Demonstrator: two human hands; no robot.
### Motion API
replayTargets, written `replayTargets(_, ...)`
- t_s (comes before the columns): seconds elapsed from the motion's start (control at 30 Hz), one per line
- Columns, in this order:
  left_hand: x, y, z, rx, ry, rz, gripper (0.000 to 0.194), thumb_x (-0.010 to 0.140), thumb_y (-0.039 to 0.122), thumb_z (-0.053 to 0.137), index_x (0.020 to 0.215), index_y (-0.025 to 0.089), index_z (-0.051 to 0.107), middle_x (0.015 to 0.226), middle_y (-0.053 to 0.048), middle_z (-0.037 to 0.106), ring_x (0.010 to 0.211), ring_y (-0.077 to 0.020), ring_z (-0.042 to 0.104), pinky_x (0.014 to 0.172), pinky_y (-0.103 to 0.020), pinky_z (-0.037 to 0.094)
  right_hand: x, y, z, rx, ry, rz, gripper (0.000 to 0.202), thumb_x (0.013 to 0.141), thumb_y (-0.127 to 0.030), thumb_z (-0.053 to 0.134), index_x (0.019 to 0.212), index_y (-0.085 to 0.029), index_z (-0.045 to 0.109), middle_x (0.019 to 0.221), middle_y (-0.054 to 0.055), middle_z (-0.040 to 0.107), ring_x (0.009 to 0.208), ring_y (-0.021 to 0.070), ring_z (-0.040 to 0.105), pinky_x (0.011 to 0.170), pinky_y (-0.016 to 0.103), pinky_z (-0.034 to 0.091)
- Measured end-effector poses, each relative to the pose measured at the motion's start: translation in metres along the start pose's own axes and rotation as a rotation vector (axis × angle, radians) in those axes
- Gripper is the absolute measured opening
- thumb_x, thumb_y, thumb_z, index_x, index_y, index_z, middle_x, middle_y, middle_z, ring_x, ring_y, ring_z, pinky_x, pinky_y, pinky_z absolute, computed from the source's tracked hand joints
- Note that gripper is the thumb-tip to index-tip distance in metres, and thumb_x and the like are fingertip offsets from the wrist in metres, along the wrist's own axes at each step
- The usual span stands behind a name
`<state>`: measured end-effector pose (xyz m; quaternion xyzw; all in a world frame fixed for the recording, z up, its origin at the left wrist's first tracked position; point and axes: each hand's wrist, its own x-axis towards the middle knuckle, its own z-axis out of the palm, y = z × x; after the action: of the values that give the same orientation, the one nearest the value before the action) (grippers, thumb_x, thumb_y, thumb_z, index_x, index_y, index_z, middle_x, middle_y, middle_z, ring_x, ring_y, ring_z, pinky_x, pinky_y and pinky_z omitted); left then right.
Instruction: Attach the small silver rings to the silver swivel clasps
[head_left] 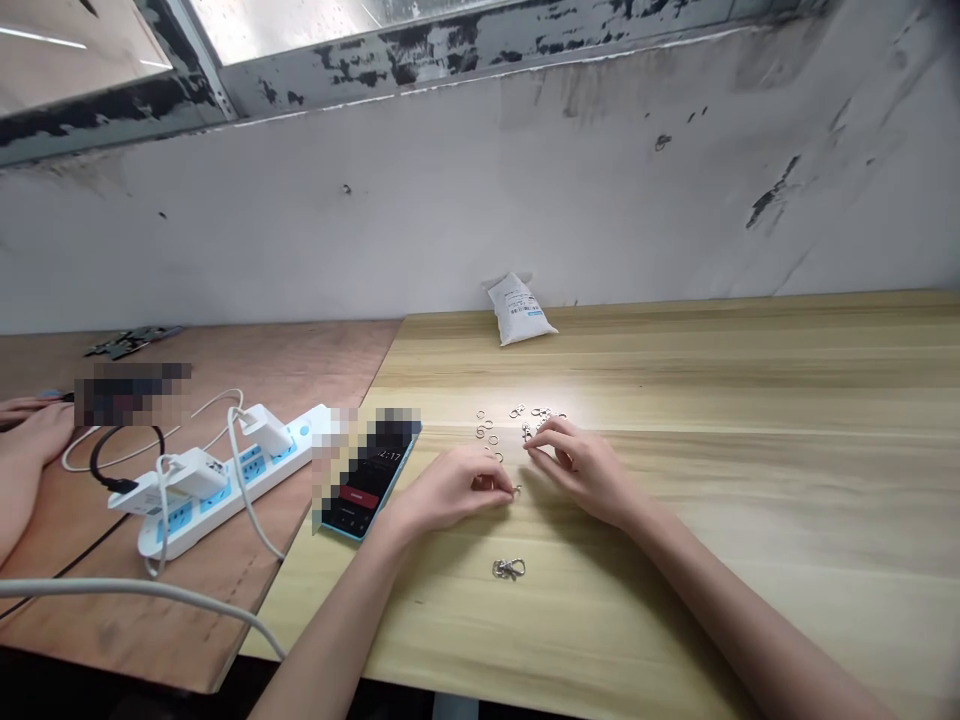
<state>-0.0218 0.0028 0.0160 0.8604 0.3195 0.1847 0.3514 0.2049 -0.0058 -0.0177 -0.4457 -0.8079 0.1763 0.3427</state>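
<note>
Open tabletop (825, 400) rightward, phone (371, 475) crowding left hand (461, 487), power strip (256, 469) beyond

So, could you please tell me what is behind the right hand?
Just beyond the right hand, small metal clasps lie on the wooden table; farther back is a white packet. The hand may hide more clasps, and the table directly beneath it is covered.

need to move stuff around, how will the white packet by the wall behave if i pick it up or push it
The white packet is probably pliable, since its outline is crumpled and its top edge thin and uneven. Its pouch shape suggests it would slide rather than roll. Its weight is hard to judge: the opaque wrapping hides whatever is inside.
</note>
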Motion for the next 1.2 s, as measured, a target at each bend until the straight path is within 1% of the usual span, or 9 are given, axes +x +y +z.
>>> replayTargets(0.1,0.001,0.001,0.0,-0.083,0.111,-0.011,0.013,0.088,0.024,0.062,0.092,0.024,0.074,0.088,-0.002,0.074,0.081,-0.015,0.064,0.076,-0.028,0.046,-0.002,-0.014,-0.005,0.233,-0.181,0.046,0.019,0.094,-0.034,0.052,0.097,-0.022,0.067,0.089,0.003,0.064,0.062,0.0106,0.051,0.054,0.023,0.04)
replayTargets(0.17,0.001,0.004,0.0,-0.12,0.172,-0.043,0.014,0.089,0.024,0.061,0.093,0.023,0.074,0.089,-0.003,0.073,0.082,-0.0151,0.065,0.075,-0.028,0.047,-0.002,-0.02,-0.006,0.323,-0.258,0.093,0.02,0.093,-0.036,0.054,0.1,-0.023,0.067,0.083,0.001,0.064,0.062,0.0109,0.05,0.053,0.022,0.04)
replayTargets(0.3,0.003,0.008,0.001,-0.167,0.262,-0.065,0.013,0.087,0.026,0.063,0.088,0.02,0.074,0.084,-0.004,0.068,0.081,-0.0157,0.062,0.075,-0.029,0.047,-0.001,-0.021,-0.001,0.44,-0.23,0.128,0.026,0.095,-0.042,0.051,0.095,-0.022,0.069,0.077,0.001,0.063,0.061,0.011,0.048,0.052,0.023,0.039)
replayTargets(0.43,0.005,0.008,0.002,-0.219,0.283,-0.069,0.014,0.088,0.028,0.062,0.087,0.019,0.073,0.085,-0.005,0.067,0.082,-0.0168,0.061,0.08,-0.032,0.047,-0.001,-0.019,0.005,0.522,-0.199,0.125,0.029,0.095,-0.042,0.05,0.088,-0.019,0.066,0.079,0.003,0.064,0.062,0.0114,0.05,0.053,0.023,0.039)
replayTargets(0.6,0.006,0.008,0.004,-0.214,0.3,-0.09,0.015,0.089,0.029,0.06,0.087,0.02,0.072,0.086,-0.004,0.066,0.086,-0.0169,0.06,0.08,-0.031,0.046,-0.001,-0.022,0.006,0.391,-0.124,0.077,0.025,0.096,-0.037,0.048,0.084,-0.02,0.063,0.071,0.0,0.061,0.058,0.0104,0.046,0.053,0.023,0.037)
replayTargets(0.8,0.007,0.004,0.01,-0.079,0.414,-0.104,0.014,0.085,0.032,0.064,0.083,0.019,0.069,0.085,-0.004,0.063,0.08,-0.0156,0.058,0.067,-0.027,0.045,-0.003,-0.02,0.012,0.219,-0.025,0.039,0.019,0.093,-0.029,0.051,0.087,-0.02,0.067,0.061,-0.002,0.057,0.05,0.0091,0.043,0.049,0.022,0.034)
replayTargets(0.9,0.007,0.003,0.012,-0.047,0.426,-0.099,0.012,0.086,0.03,0.064,0.084,0.02,0.07,0.084,-0.003,0.062,0.078,-0.0146,0.057,0.065,-0.026,0.044,-0.003,-0.018,0.015,0.157,0.011,0.028,0.018,0.092,-0.027,0.051,0.086,-0.02,0.067,0.063,-0.001,0.06,0.05,0.0092,0.043,0.05,0.022,0.033)
replayTargets(1.03,0.009,0.004,0.011,-0.164,0.405,-0.185,0.015,0.084,0.033,0.065,0.08,0.018,0.069,0.085,-0.004,0.065,0.078,-0.0152,0.058,0.067,-0.026,0.044,-0.002,-0.017,0.015,0.043,0.079,-0.031,0.015,0.09,-0.023,0.051,0.084,-0.02,0.065,0.068,0.0,0.063,0.052,0.0097,0.046,0.053,0.023,0.034)
replayTargets(1.2,0.011,0.002,0.008,-0.447,0.3,-0.308,0.026,0.08,0.041,0.067,0.075,0.015,0.068,0.075,-0.003,0.064,0.069,-0.0135,0.054,0.067,-0.027,0.042,-0.002,-0.018,0.014,-0.096,0.192,-0.11,0.018,0.092,-0.022,0.049,0.085,-0.021,0.066,0.072,0.001,0.065,0.054,0.0105,0.05,0.053,0.024,0.035)
